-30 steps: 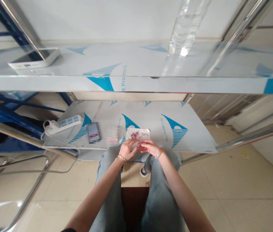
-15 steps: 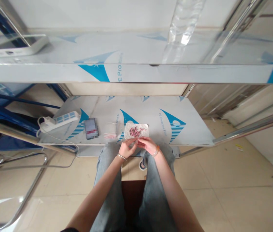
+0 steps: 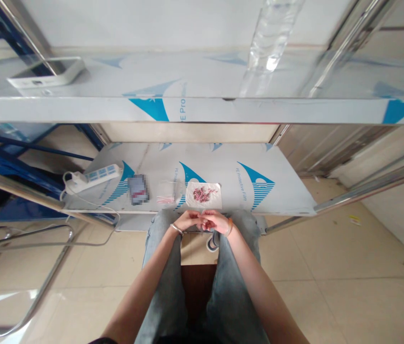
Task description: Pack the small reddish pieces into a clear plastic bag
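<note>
Since everything sits along the near edge of the low tabletop (image 3: 288, 191), it's all within reach: power strip (image 3: 92, 176) far left, then a small packet (image 3: 166, 198), then the white cloth (image 3: 204, 195) holding pink beads (image 3: 202, 193). Left hand (image 3: 186, 220) and right hand (image 3: 213, 220) meet fingertip-to-fingertip just below, pinched together; can't tell what's between them.

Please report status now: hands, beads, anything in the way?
Left hand and right hand touching, fingers together at the shelf edge; grip unclear. Pink beads piled on white sheet, just beyond the hands. Small bag lies left of sheet.
</note>
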`<state>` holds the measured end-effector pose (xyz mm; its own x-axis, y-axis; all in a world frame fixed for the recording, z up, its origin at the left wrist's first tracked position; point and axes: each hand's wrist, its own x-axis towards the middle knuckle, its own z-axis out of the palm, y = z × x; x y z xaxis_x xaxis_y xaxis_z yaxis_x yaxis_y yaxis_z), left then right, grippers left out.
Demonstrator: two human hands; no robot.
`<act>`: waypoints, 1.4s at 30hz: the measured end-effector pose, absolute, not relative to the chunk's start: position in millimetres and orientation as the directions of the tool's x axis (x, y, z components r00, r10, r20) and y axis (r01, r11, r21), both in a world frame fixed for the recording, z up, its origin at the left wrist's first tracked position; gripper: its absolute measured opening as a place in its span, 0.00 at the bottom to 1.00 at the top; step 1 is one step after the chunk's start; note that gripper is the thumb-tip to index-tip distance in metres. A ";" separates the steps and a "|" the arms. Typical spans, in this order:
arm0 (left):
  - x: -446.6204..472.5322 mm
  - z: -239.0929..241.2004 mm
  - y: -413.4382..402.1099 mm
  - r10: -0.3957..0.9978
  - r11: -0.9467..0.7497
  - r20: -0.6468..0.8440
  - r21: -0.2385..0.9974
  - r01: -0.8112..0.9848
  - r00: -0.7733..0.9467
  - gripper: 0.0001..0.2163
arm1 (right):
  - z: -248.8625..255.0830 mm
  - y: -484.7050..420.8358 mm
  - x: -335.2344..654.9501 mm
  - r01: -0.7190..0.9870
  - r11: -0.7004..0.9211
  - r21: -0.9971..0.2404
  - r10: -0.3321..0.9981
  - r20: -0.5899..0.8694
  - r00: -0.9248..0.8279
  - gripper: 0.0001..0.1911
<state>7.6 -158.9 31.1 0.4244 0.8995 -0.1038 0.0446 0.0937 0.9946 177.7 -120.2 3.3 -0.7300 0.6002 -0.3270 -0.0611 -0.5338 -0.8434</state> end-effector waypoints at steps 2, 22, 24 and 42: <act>6.4 27.8 -157.5 0.909 0.110 -0.112 0.994 0.027 0.401 0.13 | 1.6 -122.1 174.4 -0.087 -0.550 -0.830 0.598 -0.320 -0.735 0.17; 9.0 9.1 -170.4 0.954 0.224 -0.227 0.974 0.040 0.193 0.13 | -19.9 -120.3 159.5 0.061 -0.503 -0.862 0.577 -0.388 -0.719 0.22; 9.5 12.4 -173.3 0.948 0.233 -0.228 0.972 0.004 0.223 0.14 | -16.0 -122.8 160.0 0.063 -0.514 -0.856 0.554 -0.387 -0.737 0.22; 9.1 -8.0 -191.2 0.975 0.172 -0.221 0.763 0.623 0.000 0.14 | -45.6 -155.2 140.6 0.372 -0.199 -0.907 0.809 -0.366 -0.459 0.16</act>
